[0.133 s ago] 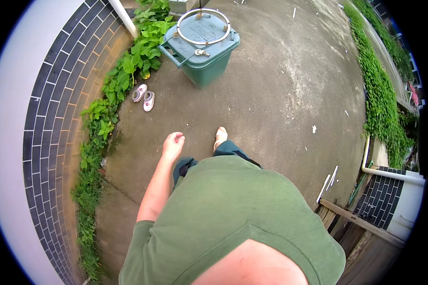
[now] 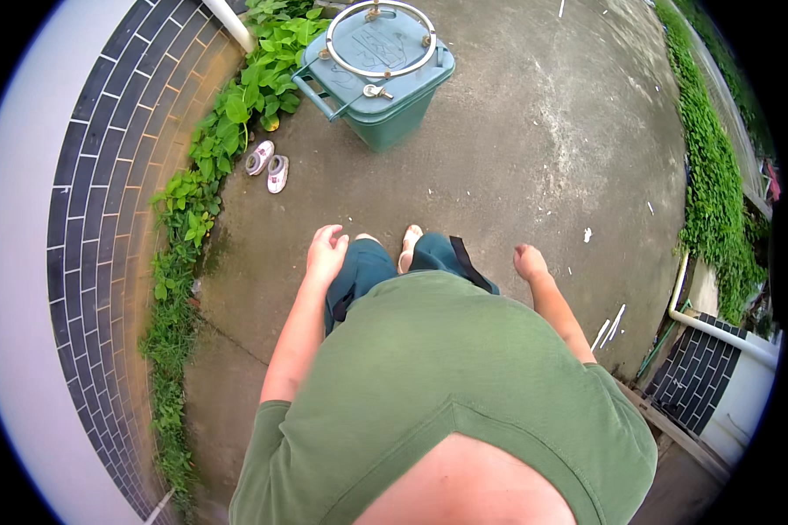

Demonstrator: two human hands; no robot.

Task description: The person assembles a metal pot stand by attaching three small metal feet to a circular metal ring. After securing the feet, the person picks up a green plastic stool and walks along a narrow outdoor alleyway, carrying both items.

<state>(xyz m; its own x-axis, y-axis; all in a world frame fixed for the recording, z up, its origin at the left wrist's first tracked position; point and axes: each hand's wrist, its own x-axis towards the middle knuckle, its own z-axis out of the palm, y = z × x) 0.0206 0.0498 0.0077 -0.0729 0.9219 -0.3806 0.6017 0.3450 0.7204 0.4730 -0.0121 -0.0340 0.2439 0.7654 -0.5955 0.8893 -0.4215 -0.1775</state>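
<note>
My left hand [image 2: 327, 255] hangs over the concrete beside my left thigh, fingers loosely bent and slightly apart, with nothing in it. To the right of my body, my right hand [image 2: 529, 262] is curled into a loose fist, with no object showing. Neither hand touches anything. Ahead stands a green wheeled bin [image 2: 394, 129] with its lid down and its handle bar toward the left. On the lid lies a pale metal ring [image 2: 331, 42] with several small brown fittings and a metal piece [image 2: 376, 91] at its near side.
A pair of small white-and-pink shoes [image 2: 277, 174] sits on the concrete near leafy plants [image 2: 236, 109]. A dark brick wall [image 2: 105, 149] runs along the left. White strips [image 2: 615, 323] lie at right, near a pipe [image 2: 727, 335] and low wall; green creepers [image 2: 714, 175] border the far right.
My right arm and hand have come into view at the right. My left hand has risen slightly with its fingers less curled. The bin and shoes sit higher in the picture, and both legs show.
</note>
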